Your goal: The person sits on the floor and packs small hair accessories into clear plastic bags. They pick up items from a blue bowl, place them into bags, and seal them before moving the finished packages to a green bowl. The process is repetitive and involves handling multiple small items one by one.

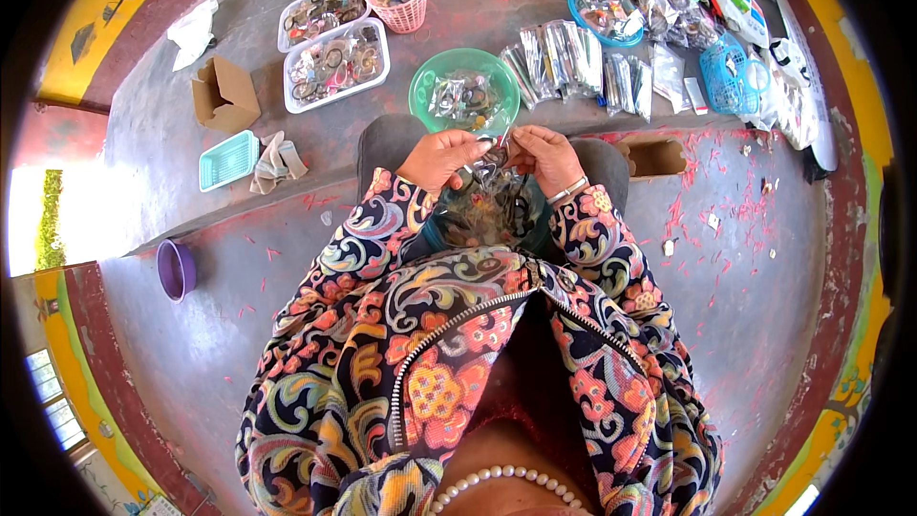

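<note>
Just above the lap, between the knees, held a small clear packet (491, 161) up near its top edge, pinched between thumb and fingers of the left hand (445, 159) on one side and the right hand (549, 161) on the other. Had the hands really close together, fingertips nearly meeting; couldn't tell about any actual contact between them, way too small to make out. Couldn't identify the contents either, or the whitish strip (504, 139) by the right fingertips. Had a teal basin (543, 232) sitting right below in the lap, loaded with more clear packets, some apparently with dark bands inside.

As for the step in hand, looked like fiddly fingertip work at the top of that one packet, opening or closing, honestly couldn't say which. For the next move, probably called for a firm hold with the left and a finer pinch with the right, without dropping it among the rest.

Up ahead on the worktop (454, 21), saw a green bowl (420, 84) just past the hands, part filled with similar stuff, with flat plastic packs (576, 55) bunched to the right. Off to the left, spotted a white tray (386, 53) piled with packaged bits and a pink basket (399, 19) just beyond.
</note>
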Tool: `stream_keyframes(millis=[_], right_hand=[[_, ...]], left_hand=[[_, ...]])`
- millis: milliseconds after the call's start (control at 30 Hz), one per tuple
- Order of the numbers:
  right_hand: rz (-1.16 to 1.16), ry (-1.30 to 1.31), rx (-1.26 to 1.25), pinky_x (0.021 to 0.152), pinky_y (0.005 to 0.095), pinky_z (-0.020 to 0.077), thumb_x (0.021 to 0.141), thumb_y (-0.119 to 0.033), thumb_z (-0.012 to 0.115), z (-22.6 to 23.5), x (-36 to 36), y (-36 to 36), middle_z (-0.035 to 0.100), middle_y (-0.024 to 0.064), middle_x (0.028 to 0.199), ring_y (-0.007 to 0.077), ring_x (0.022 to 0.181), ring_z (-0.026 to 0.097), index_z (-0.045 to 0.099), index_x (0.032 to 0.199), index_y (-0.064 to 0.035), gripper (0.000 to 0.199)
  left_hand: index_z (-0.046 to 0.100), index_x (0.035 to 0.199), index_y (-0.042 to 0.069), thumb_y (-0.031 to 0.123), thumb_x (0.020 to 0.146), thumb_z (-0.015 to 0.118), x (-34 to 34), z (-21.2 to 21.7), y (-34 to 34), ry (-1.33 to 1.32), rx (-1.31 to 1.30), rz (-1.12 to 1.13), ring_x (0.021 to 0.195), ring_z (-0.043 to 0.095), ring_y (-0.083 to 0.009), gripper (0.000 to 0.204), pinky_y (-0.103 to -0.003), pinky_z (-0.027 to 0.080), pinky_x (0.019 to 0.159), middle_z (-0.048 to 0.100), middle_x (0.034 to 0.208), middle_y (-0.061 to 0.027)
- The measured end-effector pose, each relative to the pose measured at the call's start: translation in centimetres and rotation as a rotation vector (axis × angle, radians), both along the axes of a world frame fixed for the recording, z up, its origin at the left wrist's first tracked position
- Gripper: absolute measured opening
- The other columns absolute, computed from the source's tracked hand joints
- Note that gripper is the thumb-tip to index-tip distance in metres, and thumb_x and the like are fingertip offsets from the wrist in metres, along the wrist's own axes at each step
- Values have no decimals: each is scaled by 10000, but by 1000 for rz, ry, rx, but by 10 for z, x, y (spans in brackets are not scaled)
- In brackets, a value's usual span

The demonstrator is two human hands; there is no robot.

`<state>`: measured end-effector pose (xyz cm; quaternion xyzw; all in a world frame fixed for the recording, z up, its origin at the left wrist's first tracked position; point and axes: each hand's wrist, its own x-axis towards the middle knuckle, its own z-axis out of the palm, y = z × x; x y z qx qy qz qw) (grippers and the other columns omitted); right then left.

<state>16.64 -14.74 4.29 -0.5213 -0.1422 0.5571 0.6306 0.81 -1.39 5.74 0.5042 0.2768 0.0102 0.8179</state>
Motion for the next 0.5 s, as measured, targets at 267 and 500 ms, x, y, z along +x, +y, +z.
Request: stream_keyframes(millis=[267, 500], right_hand=[[109, -143, 20, 547, 207, 389, 842, -257, 553, 2, 0, -2, 609, 18, 778, 105, 700, 569, 621, 862, -51, 218], [-102, -49, 14, 568, 218, 399, 837, -283, 552, 5, -3, 0, 629, 38, 837, 111, 724, 572, 620, 884, -49, 248]], left_hand=[[570, 951, -7, 91, 824, 558, -2, -2, 0, 2, -34, 37, 747, 573, -86, 161, -189, 464, 607, 605, 894, -46], [567, 926, -15, 87, 834, 547, -1, -2, 2, -89, -52, 196, 814, 597, -137, 139, -226, 478, 717, 607, 887, -80]])
